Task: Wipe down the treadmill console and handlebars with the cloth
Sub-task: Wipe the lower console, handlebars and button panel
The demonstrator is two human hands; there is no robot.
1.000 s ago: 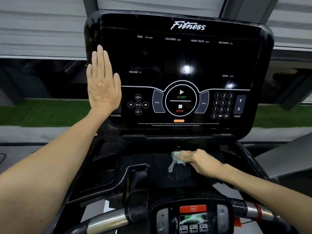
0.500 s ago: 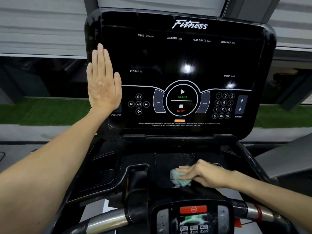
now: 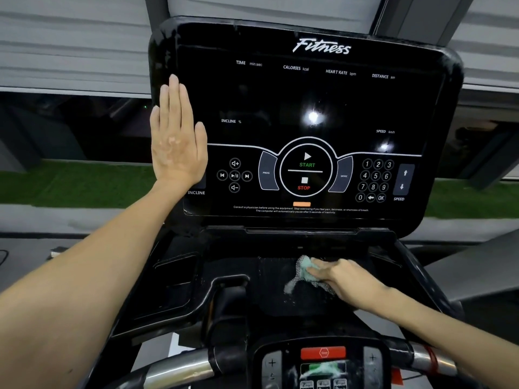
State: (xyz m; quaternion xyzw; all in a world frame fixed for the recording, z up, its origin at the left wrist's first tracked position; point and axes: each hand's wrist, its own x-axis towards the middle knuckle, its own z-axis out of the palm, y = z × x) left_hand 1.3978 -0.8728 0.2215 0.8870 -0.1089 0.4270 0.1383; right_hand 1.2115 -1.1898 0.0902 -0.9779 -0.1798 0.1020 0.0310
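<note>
**Right hand [image 3: 345,279] pressing a pale green cloth [image 3: 304,272] onto the tray just below the treadmill console [image 3: 309,88].**

The cloth is bunching into a crumpled, soft mint-green wad with a grey mesh-like fringe trailing out from under it. It is lying on the matte, finely textured black tray [image 3: 233,279] beneath the console's bottom edge, roughly under the START/STOP ring. The right hand is lying over the cloth with its fingers fairly straight and close together, pushing down; the thumb is hidden. The left hand [image 3: 177,138] is resting flat against the console's left edge, fingers straight and pressed together. The console's wide, round-cornered panel is gleaming glossy black and reflecting two bright lights. Further below the console, a rounded chrome handlebar [image 3: 174,372] is shining beside a red stop button [image 3: 323,352].
</note>
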